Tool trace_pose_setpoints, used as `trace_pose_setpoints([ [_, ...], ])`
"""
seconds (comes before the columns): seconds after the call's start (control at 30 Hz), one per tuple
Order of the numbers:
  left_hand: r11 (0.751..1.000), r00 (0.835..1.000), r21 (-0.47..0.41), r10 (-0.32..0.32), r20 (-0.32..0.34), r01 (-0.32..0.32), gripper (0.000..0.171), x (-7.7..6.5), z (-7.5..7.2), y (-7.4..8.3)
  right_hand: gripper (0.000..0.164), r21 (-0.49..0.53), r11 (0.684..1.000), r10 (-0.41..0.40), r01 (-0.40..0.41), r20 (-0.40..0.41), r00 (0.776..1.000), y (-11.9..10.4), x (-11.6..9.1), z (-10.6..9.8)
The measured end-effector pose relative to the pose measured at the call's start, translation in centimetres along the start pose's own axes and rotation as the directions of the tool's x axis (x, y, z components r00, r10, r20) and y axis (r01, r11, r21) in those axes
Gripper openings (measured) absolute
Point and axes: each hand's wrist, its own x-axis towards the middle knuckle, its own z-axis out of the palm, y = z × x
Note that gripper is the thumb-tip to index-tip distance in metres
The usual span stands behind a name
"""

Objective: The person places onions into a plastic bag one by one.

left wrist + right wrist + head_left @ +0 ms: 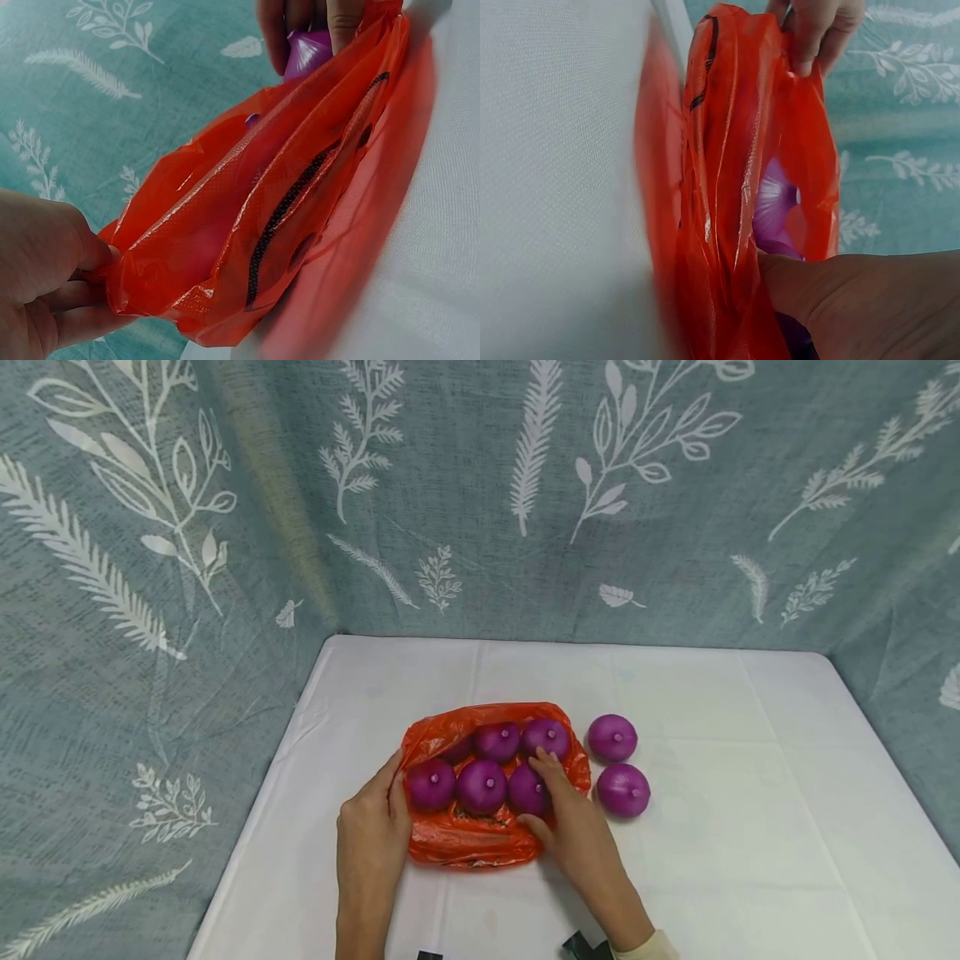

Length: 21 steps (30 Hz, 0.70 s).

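A red plastic bag point(476, 852) lies with its mouth spread, and several purple onions point(482, 787) with small pale tips sit in it. My left hand point(373, 831) pinches the left rim of the bag between thumb and fingers, as the left wrist view shows, where the hand point(45, 274) is at the lower left. At the bag's right side, my right hand point(576, 831) grips an onion point(528, 790) just inside the mouth. In the right wrist view the thumb of my right hand point(877, 296) reaches into the bag, and its fingertips are hidden.
Two more purple onions point(612, 738) stand on the white cloth-covered table point(757, 827), just right of the bag. A green curtain point(480, 510) with white leaf prints hangs behind the table and along both sides. Small black objects point(587, 946) show at the bottom edge.
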Motion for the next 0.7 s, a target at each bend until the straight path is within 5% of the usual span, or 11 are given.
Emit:
trace_pose_setpoints([
  [0.5,1.000,1.000,0.002,0.002,-0.009,-0.002,0.037,-0.2,0.0,-0.1,0.087,0.028,0.999,0.023,-0.024,0.013,1.000,-0.2,-0.3,-0.4],
  [0.7,1.000,1.000,0.002,0.012,-0.012,-0.012,0.036,-0.1,0.1,-0.1,0.083,0.054,0.997,0.064,-0.061,-0.053,0.997,0.5,-0.4,-1.7],
])
